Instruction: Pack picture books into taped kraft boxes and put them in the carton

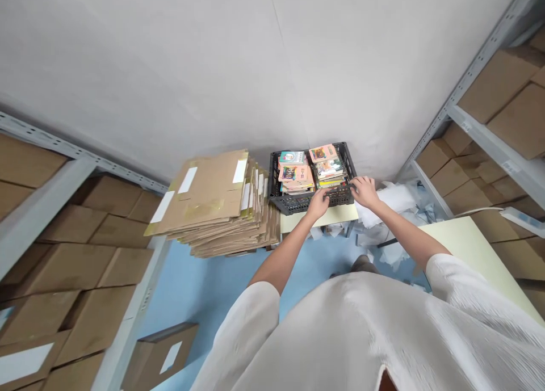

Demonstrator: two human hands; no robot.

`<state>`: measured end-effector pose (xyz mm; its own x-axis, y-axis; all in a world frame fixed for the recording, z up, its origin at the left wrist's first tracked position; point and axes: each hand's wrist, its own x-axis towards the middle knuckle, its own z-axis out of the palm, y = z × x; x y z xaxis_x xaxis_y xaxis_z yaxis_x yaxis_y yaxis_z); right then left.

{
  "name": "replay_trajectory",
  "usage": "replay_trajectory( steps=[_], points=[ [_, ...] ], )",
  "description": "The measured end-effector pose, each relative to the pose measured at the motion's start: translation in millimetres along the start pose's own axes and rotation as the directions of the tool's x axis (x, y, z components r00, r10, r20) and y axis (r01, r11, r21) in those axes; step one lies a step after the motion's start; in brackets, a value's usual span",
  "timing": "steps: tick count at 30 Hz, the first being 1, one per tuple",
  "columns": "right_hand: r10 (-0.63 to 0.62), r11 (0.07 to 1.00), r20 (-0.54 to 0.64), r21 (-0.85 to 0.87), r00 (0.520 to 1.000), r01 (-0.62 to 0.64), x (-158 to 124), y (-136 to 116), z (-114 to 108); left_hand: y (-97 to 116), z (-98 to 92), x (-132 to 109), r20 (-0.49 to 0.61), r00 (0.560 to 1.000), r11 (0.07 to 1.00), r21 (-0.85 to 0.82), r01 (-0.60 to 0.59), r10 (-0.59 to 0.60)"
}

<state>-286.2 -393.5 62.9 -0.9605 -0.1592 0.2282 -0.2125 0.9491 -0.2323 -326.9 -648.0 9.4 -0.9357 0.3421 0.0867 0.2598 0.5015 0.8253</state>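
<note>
A black plastic crate (298, 204) sits on a pale table (289, 222) against the wall. Inside it are stacks of books: a pink one (293, 173) and a teal one (292, 157) lie on the left, another pink one (322, 152) and a green-and-white one (330, 167) on the right. My left hand (318, 204) has its fingers curled over the crate's front rim near the middle. At the front right corner, my right hand (365, 191) grips the crate's edge. Neither hand touches the books as far as I can see.
Left of the crate rises a tall stack of flattened cardboard boxes (213, 192). Shelves with cardboard boxes (72, 266) flank both sides. White crumpled packing material (395, 201) lies at the right, near another pale table (464, 243). One carton (157, 354) stands on the blue floor.
</note>
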Motion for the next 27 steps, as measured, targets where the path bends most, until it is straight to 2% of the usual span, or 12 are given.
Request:
replay_trajectory(
  steps=[9, 17, 23, 27],
  points=[
    [-0.114, 0.989, 0.066, 0.102, 0.991, 0.107, 107.1, 30.7, 27.0, -12.7, -15.6, 78.1, -0.057, 0.998, 0.991, 0.129, -0.034, 0.041],
    [-0.240, 0.969, 0.142, 0.099, 0.960, 0.227, 194.4, 44.4, 48.4, -22.6, -29.9, 147.4, -0.152, 0.988, 0.961, 0.266, 0.072, -0.032],
    [-0.262, 0.965, 0.199, 0.060, 0.944, 0.256, 224.2, 40.4, 63.8, -32.4, -31.3, 174.1, -0.206, 0.973, 0.954, 0.252, 0.160, -0.109],
    [-0.246, 0.969, 0.212, 0.043, 0.946, 0.242, 225.7, 34.9, 69.4, -40.7, -33.3, 180.4, -0.212, 0.974, 0.966, 0.225, 0.127, -0.078]
  ],
)
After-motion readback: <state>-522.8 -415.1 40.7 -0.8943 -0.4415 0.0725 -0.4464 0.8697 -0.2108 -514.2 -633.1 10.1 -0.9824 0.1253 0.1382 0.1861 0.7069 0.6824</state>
